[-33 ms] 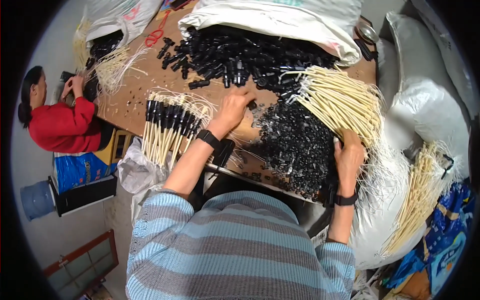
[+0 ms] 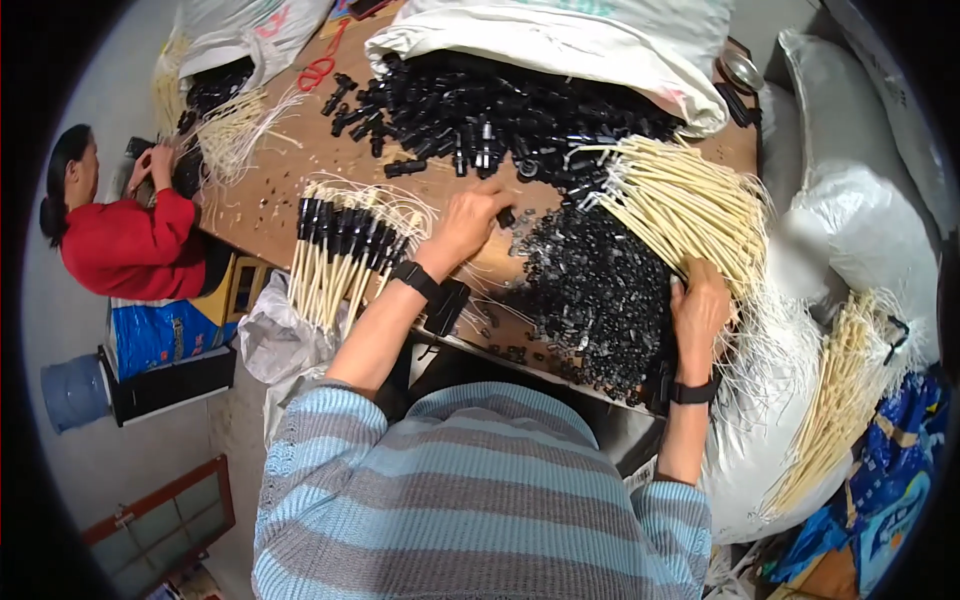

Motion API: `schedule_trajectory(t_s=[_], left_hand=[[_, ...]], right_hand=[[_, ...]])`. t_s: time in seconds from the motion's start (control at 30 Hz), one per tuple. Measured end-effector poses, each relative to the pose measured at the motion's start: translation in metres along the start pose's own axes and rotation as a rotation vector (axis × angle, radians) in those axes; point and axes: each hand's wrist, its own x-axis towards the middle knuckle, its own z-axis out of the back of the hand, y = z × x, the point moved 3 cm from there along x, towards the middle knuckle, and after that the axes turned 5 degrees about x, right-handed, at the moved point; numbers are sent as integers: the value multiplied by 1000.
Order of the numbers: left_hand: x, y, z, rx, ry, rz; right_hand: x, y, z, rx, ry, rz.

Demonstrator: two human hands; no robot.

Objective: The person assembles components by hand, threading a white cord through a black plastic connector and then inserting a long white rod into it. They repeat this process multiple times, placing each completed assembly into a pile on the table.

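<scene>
Striped knit sweater (image 2: 500, 480) and a black band at each wrist, as I see the wearer from my remote station.
I make out broad bands of light blue and grey across the sweater, its knit finely ribbed; at the sweater's left, the left sleeve (image 2: 325, 425) repeats the stripes and stops well short of the wrist, and at its right, the right sleeve (image 2: 672, 510) does the same; farther out from the sweater, a dark wristband (image 2: 415, 279) circles below the bare left hand (image 2: 470, 222), and a second wristband (image 2: 693, 391) below the bare right hand (image 2: 700, 305).
</scene>
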Motion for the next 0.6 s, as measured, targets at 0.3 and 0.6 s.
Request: schedule_trajectory(t_s=[0.3,0.6], left_hand=[[-28,-23,11,-246,-24,37],[-35,-25,6,-598,47,195]], right_hand=[[-1,36,4,137,-44,277],[-22,61,-9,402,162,79]])
